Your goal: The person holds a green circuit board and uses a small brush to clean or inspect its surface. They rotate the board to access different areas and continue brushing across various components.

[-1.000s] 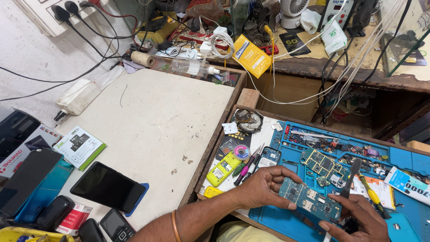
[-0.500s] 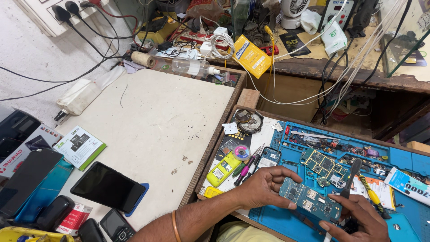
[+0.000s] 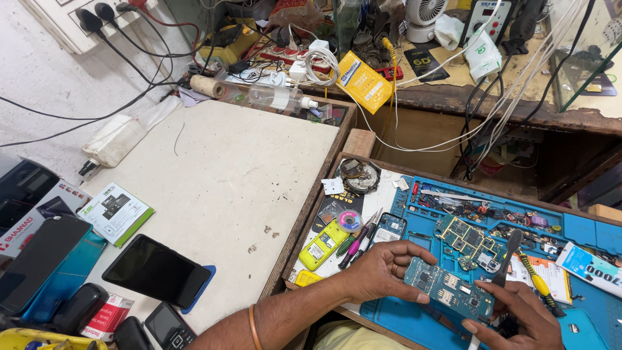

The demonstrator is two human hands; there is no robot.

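My left hand (image 3: 379, 272) grips the left end of a blue-green circuit board (image 3: 448, 290) held over a blue work mat (image 3: 414, 321). At the board's right end is my right hand (image 3: 518, 317), steadying it and also holding a black brush-like tool (image 3: 506, 256) that sticks up between its fingers. A second circuit board (image 3: 465, 236) lies on the mat just behind. Left of my left hand lie a small yellow-green phone (image 3: 324, 244), a roll of tape (image 3: 350, 221) and several tweezers and screwdrivers (image 3: 359, 237).
A white tabletop (image 3: 220, 175) on the left carries a black phone (image 3: 157, 271) on a blue case, more phones and small boxes. A yellow-handled screwdriver (image 3: 535, 277) lies on the mat. Cables, a yellow box (image 3: 363, 81), a clear bottle (image 3: 278, 97) and a small fan (image 3: 424, 16) crowd the back shelf.
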